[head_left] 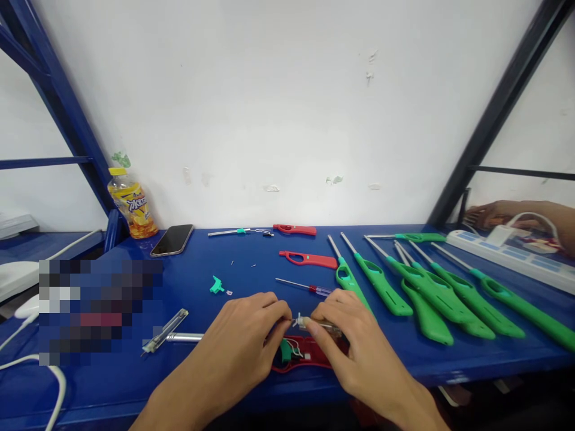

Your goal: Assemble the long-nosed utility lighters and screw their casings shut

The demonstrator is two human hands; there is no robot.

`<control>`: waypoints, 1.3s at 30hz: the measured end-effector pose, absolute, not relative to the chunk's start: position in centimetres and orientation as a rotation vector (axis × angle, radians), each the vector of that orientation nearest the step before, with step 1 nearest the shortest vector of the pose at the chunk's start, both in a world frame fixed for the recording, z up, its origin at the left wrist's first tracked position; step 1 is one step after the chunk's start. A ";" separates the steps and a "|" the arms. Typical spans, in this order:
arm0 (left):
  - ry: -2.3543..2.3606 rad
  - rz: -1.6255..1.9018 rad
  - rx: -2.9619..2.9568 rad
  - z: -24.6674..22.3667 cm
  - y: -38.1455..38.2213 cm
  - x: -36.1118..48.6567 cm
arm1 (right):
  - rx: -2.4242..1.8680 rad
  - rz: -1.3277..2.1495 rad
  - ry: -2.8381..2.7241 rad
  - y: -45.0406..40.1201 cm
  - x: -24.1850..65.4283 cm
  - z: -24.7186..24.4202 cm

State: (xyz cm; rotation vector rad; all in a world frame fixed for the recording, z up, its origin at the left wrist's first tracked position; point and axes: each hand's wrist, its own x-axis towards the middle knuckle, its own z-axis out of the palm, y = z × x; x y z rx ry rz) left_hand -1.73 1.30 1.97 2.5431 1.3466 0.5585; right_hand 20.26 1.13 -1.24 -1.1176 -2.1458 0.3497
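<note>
Your right hand (359,341) pinches a clear fuel tank (331,326) between thumb and fingers, its pale valve end (305,322) pointing toward your left hand (249,335). Your left thumb and index finger come together right beside that valve end; you cannot tell from this view whether they grip its small white tip. The tank is above an open red lighter shell (309,357) near the front edge of the blue tabletop (179,287), where a teal trigger (286,352) and white wires (296,343) show between your hands. Beyond your hands lie a screwdriver (320,291) and a red shell piece (309,259). To your left, a metal tube (184,337) lies beside another clear piece (166,331); to your right, several green lighters (384,290) lie grouped, some overlapping.
</note>
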 end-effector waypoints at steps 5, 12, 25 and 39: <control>1.337 0.568 2.555 1.9 1.4 -1.7 | -1.101 0.363 -2.142 1.2 20.4 -1.4; 1.289 0.538 2.616 1.5 1.4 -2.0 | -1.085 0.385 -2.129 1.3 20.4 -1.4; 1.296 0.445 2.707 1.5 1.4 -1.9 | -1.045 0.351 -2.128 1.4 20.4 -1.5; 1.259 0.488 2.734 1.2 1.4 -1.8 | -0.997 0.332 -2.102 1.5 20.5 -2.0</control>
